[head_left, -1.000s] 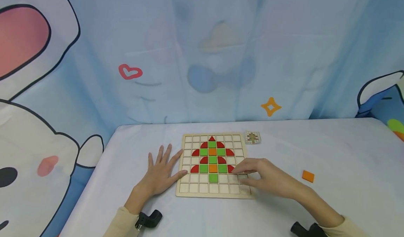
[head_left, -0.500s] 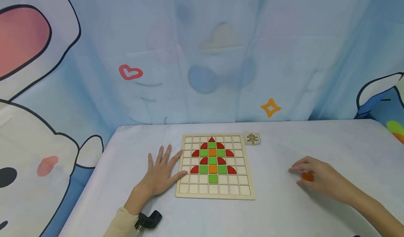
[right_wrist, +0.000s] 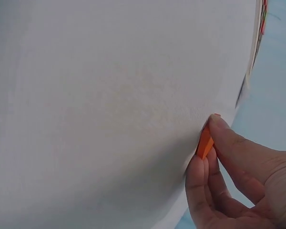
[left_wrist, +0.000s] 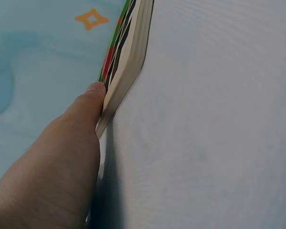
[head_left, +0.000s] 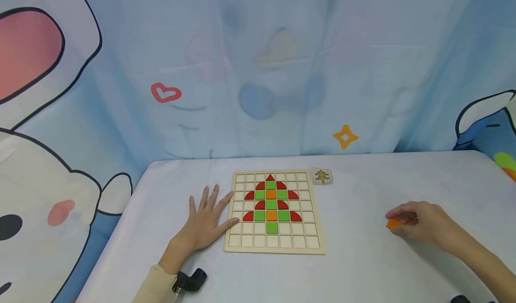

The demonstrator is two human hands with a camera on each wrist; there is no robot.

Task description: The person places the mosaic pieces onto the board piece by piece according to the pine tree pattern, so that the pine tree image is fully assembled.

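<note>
Between the thumb and fingers of my right hand [head_left: 423,224] an orange square tile [head_left: 394,223] is pinched, over the right part of the table. The right wrist view shows the same orange tile [right_wrist: 206,142] tilted up in the fingertips. My left hand [head_left: 207,222] lies with fingers spread at the left edge of a wooden grid board [head_left: 278,250]; its thumb touches the rim. On the board, green tiles [head_left: 272,228], orange tiles [head_left: 272,215] and red rounded tiles [head_left: 296,216] form a tree shape under a red triangle [head_left: 270,177].
A small card [head_left: 322,176] with a tree pattern lies by the board's top right corner. The white-covered table [head_left: 354,271] ends at a blue cartoon curtain [head_left: 282,70] behind.
My right hand has left the lower right red tile on the board, moved right to the loose orange tile and pinched it. My left hand has stayed in place.
</note>
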